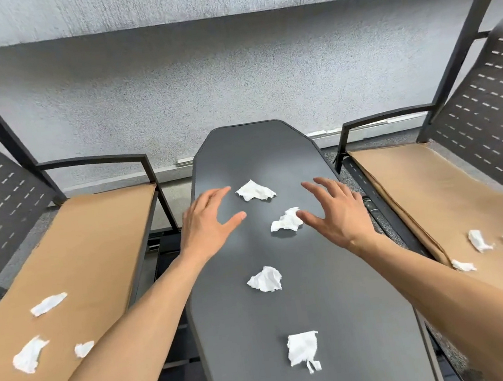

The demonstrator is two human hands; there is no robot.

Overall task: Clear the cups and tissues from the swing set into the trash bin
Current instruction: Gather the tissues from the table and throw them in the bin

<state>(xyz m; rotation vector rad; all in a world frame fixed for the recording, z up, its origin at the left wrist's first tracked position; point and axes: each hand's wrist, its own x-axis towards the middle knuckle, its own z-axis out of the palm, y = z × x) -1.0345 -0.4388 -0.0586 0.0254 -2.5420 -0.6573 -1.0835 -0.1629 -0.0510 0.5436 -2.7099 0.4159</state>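
Several crumpled white tissues lie on the dark grey centre table (341, 322) of the swing set. The farthest tissue (255, 190) sits just right of my left hand (208, 223), which hovers open, palm down. A second tissue (286, 221) lies right at the thumb of my right hand (337, 211), also open with fingers spread. A third tissue (265, 279) and a nearer one (303, 349) lie between my forearms. More tissues are scattered on the left seat (30, 353) and the right seat (479, 240). No cup and no trash bin are in view.
Tan cushioned seats (97, 242) flank the table, with perforated dark metal backs (496, 113) and armrests (93, 161). Slanted frame posts (465, 28) rise at both sides. A grey textured wall (229, 81) stands behind the table.
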